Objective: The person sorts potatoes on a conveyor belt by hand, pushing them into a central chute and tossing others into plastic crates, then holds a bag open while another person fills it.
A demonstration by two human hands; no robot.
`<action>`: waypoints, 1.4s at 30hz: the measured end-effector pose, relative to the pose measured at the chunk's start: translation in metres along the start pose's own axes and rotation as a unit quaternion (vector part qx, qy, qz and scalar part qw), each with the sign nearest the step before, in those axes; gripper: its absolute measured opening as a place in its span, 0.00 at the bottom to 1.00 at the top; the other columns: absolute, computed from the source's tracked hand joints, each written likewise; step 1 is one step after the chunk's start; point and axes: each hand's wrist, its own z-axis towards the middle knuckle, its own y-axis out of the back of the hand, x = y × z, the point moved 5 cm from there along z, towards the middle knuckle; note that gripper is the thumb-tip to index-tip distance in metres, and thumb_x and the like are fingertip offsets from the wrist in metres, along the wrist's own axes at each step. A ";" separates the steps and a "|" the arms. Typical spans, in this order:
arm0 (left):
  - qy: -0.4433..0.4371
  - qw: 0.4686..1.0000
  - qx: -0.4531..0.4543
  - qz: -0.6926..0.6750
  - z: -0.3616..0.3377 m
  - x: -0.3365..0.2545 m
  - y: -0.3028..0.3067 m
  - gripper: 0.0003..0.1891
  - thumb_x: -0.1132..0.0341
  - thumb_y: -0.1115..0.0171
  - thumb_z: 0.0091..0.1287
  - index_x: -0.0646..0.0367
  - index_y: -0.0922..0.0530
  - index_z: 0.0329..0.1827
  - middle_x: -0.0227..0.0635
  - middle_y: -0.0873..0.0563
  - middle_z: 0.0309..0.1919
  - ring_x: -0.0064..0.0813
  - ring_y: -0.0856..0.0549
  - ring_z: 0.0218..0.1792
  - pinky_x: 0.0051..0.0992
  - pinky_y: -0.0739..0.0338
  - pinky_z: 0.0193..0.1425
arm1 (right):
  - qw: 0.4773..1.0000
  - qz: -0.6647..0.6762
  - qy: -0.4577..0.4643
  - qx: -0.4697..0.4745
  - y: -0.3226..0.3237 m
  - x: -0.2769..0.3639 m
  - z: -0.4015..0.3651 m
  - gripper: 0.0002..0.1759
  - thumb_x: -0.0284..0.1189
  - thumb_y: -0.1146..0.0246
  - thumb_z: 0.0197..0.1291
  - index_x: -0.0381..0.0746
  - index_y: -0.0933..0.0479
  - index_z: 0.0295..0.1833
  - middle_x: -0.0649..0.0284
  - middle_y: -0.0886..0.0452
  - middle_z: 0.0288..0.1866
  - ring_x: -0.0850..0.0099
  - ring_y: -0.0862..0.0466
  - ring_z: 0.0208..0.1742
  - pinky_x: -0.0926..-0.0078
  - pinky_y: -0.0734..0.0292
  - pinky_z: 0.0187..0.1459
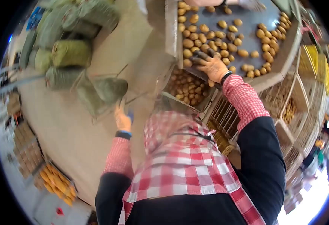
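My right hand (213, 66), in an orange glove with dark fingertips, lies palm down at the near edge of a grey sorting table (249, 18). Its fingers are spread over several potatoes (202, 37) there. Just below that edge is a bin (185, 88) full of potatoes. Out to the left, my left hand (123, 120), gloved in orange and blue, hangs over the floor with its fingers reaching forward, slightly blurred. Close ahead of it stands a thin metal frame with a green sack (112, 90).
Filled green sacks (72, 52) are piled at the far left. Crates (298, 90) stand at the right, beside the table. Another person's hand (252, 4) shows at the table's far side. Stacked boxes (27, 140) and a crate of yellow produce (57, 183) sit at the lower left.
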 end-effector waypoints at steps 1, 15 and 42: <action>0.072 0.997 -0.007 -0.012 -0.039 0.031 -0.003 0.28 0.65 0.32 0.67 0.55 0.22 0.72 0.55 0.24 0.73 0.58 0.24 0.72 0.47 0.28 0.75 | 1.000 -0.018 -0.017 -0.013 0.002 -0.005 0.003 0.28 0.35 0.39 0.63 0.62 0.20 0.70 0.77 0.40 0.87 0.67 0.45 0.88 0.41 0.50 0.84; 0.222 0.923 0.059 0.309 -0.050 0.173 0.047 0.43 0.54 0.30 0.67 0.52 0.38 0.84 0.53 0.29 0.77 0.58 0.32 0.78 0.50 0.35 0.81 | 0.991 0.014 -0.063 -0.119 -0.012 -0.008 0.011 0.30 0.25 0.35 0.54 0.58 0.15 0.63 0.72 0.35 0.85 0.62 0.44 0.88 0.43 0.52 0.85; 0.111 0.895 0.329 0.279 -0.236 0.096 -0.114 0.11 0.62 0.46 0.71 0.56 0.17 0.45 0.46 0.08 0.42 0.49 0.09 0.46 0.44 0.16 0.53 | 0.993 -0.019 -0.103 -0.046 -0.013 -0.009 0.009 0.31 0.27 0.38 0.66 0.67 0.22 0.71 0.82 0.48 0.90 0.70 0.55 0.91 0.46 0.40 0.80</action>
